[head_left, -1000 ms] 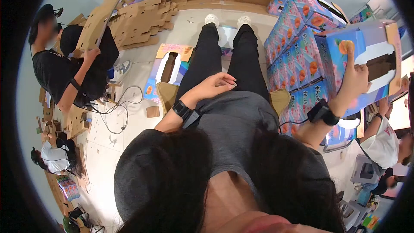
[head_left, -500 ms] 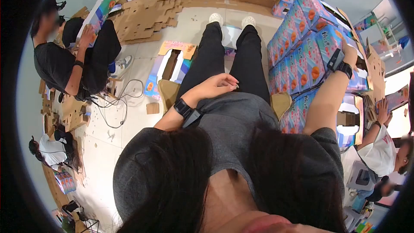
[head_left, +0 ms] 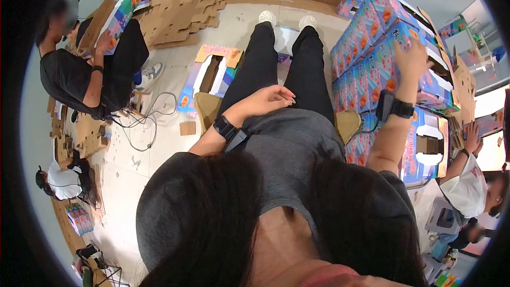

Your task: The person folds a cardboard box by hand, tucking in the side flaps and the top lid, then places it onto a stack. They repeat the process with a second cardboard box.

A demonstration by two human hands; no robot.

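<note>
Head view looks straight down over dark hair and a grey shirt, with black-trousered legs stretched out across a pale, smooth floor. The right hand reaches out on a straight, raised arm and lies on the near top edge of the top carton. Its fingers are spread wide and flat, gripping nothing. This carton is a glossy blue rectangular cardboard box printed with orange peaches, and it sits on the stack of matching cartons just right of the legs. Its long axis runs from the hand towards the picture's lower right, with a white panel facing up. A black wristband circles the right wrist. The left hand rests on the lap with its elbow bent and its fingers loosely curled, empty. To the left a co-worker's hand holds a flat brown corrugated sheet, near a heap of die-cut cardboard blanks.
</note>
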